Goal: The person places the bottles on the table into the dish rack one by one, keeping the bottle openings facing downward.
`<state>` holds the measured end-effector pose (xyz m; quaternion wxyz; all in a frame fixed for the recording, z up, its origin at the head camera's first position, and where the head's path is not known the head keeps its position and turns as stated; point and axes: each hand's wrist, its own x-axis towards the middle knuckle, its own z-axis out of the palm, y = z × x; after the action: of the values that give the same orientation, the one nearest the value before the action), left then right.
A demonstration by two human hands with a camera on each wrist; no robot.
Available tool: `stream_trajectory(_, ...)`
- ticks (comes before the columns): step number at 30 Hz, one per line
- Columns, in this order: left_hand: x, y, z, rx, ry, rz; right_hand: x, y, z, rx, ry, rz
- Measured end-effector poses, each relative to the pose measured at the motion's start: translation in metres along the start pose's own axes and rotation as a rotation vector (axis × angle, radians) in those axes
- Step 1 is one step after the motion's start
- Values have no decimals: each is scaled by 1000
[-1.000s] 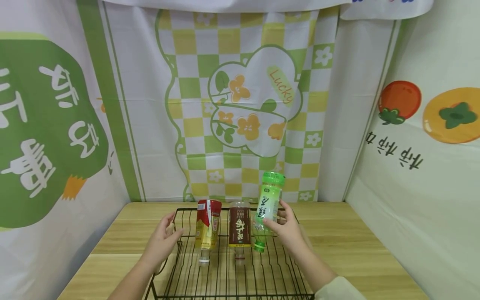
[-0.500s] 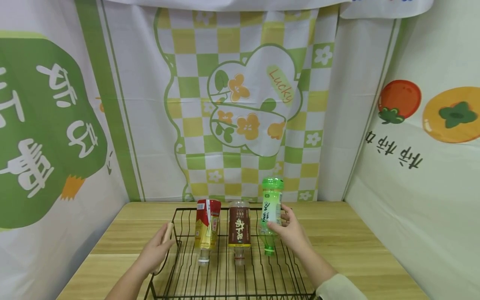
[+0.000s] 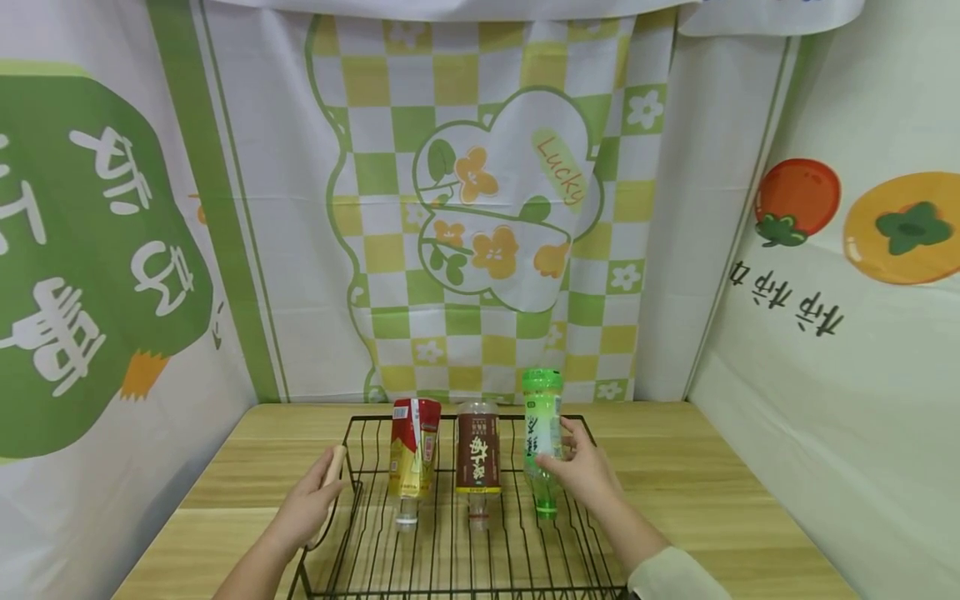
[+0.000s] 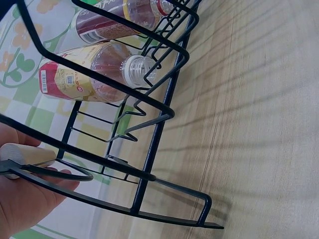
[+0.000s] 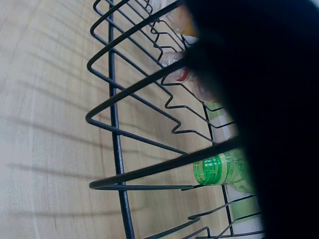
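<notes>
My right hand [image 3: 588, 471] grips a green plastic bottle [image 3: 543, 417], turned neck down at the right side of a black wire rack [image 3: 457, 592]. In the right wrist view the green bottle's neck [image 5: 212, 170] shows among the wires; a dark blur hides the hand. My left hand [image 3: 303, 504] holds the rack's wooden handle [image 3: 334, 467] on the left side, and the left wrist view shows the handle [image 4: 30, 155] against the palm. Left of the green bottle, a brown-labelled bottle [image 3: 477, 454] and a red-and-yellow-labelled bottle [image 3: 414, 450] lean neck down in the rack.
A wooden table [image 3: 675, 492] carries the rack. Behind it hangs a checked green-and-yellow cloth [image 3: 480, 350]. Printed white curtains enclose the left and right sides. The rack's wavy wires form rows under the bottles.
The green bottle has moved down and slightly right with my right hand, going from tilted to nearly upright. My left hand has drawn down and back onto the handle. The other bottles stay put.
</notes>
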<state>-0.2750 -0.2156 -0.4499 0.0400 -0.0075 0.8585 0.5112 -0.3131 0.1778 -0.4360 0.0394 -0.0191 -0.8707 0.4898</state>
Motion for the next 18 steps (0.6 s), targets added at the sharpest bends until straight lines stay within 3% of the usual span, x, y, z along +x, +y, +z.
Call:
stream_trajectory(9,0,0,-1,-17,-14,4,1,6,5,59,-34,-36)
stream_trajectory(18,-1,0,0,-23,-13,4,-1,7,5,52,-47,-32)
